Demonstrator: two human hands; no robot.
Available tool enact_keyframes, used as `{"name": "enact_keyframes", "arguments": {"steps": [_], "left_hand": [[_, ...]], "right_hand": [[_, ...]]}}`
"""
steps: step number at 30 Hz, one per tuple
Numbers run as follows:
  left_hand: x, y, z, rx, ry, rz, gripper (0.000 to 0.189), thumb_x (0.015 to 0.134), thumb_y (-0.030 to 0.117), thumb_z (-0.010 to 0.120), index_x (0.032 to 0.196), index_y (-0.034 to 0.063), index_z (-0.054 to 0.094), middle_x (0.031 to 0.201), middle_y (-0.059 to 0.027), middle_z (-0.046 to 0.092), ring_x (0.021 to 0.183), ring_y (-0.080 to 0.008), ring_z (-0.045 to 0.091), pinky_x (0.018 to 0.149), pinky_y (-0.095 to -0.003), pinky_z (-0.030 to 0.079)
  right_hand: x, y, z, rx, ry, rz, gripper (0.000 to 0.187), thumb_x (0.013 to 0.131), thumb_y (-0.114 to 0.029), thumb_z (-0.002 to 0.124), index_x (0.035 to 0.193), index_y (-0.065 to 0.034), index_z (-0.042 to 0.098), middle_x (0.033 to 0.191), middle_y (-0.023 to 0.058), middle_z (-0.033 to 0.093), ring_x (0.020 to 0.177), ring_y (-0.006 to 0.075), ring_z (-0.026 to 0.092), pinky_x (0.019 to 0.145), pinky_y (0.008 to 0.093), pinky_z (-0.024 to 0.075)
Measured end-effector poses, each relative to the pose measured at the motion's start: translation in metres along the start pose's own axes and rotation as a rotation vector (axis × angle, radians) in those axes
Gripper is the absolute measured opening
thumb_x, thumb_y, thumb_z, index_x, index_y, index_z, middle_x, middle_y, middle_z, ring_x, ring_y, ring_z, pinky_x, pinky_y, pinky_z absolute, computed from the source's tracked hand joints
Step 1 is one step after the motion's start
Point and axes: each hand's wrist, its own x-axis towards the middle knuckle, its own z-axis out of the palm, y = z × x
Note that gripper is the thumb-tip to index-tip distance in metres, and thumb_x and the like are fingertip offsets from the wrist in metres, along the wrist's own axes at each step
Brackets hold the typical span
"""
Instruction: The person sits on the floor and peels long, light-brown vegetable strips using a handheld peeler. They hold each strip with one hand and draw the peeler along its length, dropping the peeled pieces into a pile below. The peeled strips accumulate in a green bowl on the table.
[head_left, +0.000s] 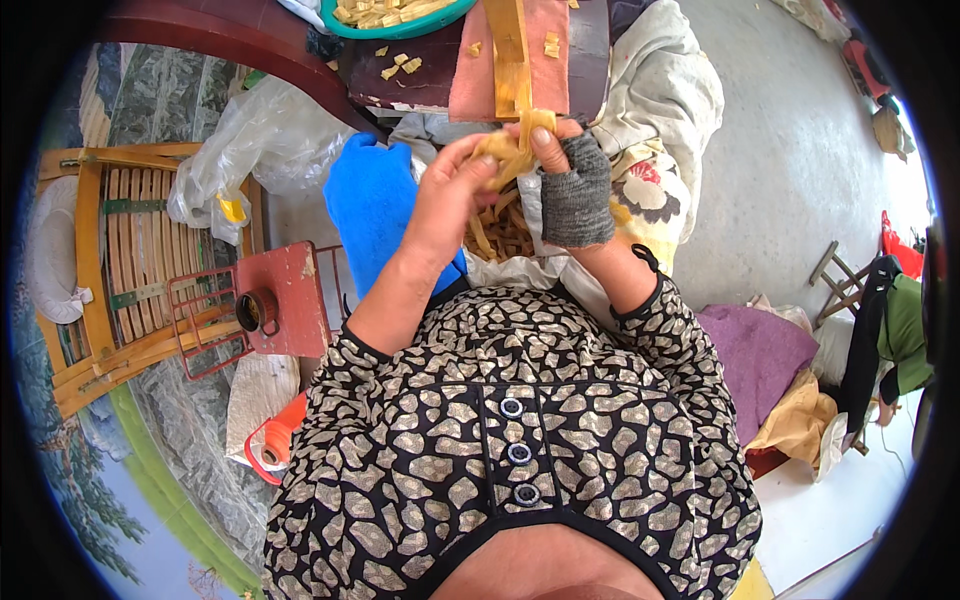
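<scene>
My left hand is bare and holds a bunched yellowish, translucent flat strip. My right hand, in a grey knitted fingerless glove, pinches an upright loop of the strip between thumb and fingers. Both hands meet just before the near end of a narrow wooden board, which lies on a pink cloth on a dark red table. What the strip does at the board's end is partly hidden by the fingers. Below the hands, many brownish strips lie in a white sack on my lap.
A teal basin of short yellow pieces stands at the table's back left, with loose pieces near it. Left are a blue cloth, a red stool bearing a brown cup, and a bamboo chair. Another person is far right.
</scene>
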Motion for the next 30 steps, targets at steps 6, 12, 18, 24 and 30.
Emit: {"name": "enact_keyframes", "arguments": {"steps": [6, 12, 18, 24, 30], "left_hand": [[-0.007, -0.021, 0.000, -0.501, -0.392, -0.493, 0.052, 0.090, 0.051, 0.037, 0.106, 0.0050, 0.053, 0.094, -0.0057, 0.059, 0.087, -0.0180, 0.055, 0.078, -0.0347, 0.044], [0.002, -0.016, -0.013, -0.593, -0.292, -0.444, 0.029, 0.094, 0.023, 0.038, 0.113, 0.0028, 0.047, 0.100, -0.0107, 0.057, 0.083, -0.0180, 0.058, 0.077, -0.0298, 0.049], [-0.015, -0.007, -0.007, -0.541, -0.302, -0.211, 0.030, 0.094, 0.027, 0.041, 0.108, 0.0012, 0.048, 0.094, -0.0110, 0.057, 0.071, -0.0160, 0.058, 0.057, -0.0234, 0.050], [-0.006, -0.006, -0.011, -0.535, -0.056, -0.328, 0.027, 0.093, 0.031, 0.041, 0.095, 0.0060, 0.050, 0.075, -0.0079, 0.056, 0.060, -0.0157, 0.055, 0.050, -0.0249, 0.047], [-0.006, -0.007, -0.010, -0.389, -0.068, -0.331, 0.020, 0.091, 0.024, 0.045, 0.091, 0.0047, 0.052, 0.075, -0.0036, 0.056, 0.066, -0.0142, 0.056, 0.059, -0.0251, 0.047]], "right_hand": [[0.007, -0.006, -0.006, -0.466, -0.075, -0.703, 0.019, 0.071, -0.008, 0.065, 0.090, -0.0077, 0.062, 0.078, 0.0102, 0.058, 0.071, 0.0281, 0.057, 0.062, 0.0361, 0.0454], [-0.030, 0.001, 0.002, -0.515, -0.366, -0.602, 0.017, 0.073, -0.014, 0.064, 0.090, -0.0109, 0.059, 0.079, 0.0134, 0.057, 0.074, 0.0315, 0.056, 0.069, 0.0407, 0.0443], [-0.042, 0.006, 0.006, -0.276, -0.362, -0.234, 0.018, 0.080, -0.017, 0.060, 0.094, -0.0074, 0.055, 0.081, 0.0145, 0.055, 0.078, 0.0334, 0.055, 0.069, 0.0382, 0.0441], [-0.039, -0.010, 0.014, -0.358, -0.438, -0.276, 0.019, 0.082, -0.019, 0.057, 0.096, -0.0070, 0.054, 0.088, 0.0150, 0.056, 0.080, 0.0335, 0.055, 0.070, 0.0383, 0.0445], [-0.039, -0.010, 0.013, -0.519, -0.445, -0.576, 0.011, 0.082, -0.014, 0.057, 0.087, -0.0057, 0.053, 0.076, 0.0120, 0.055, 0.068, 0.0308, 0.055, 0.061, 0.0357, 0.0444]]}}
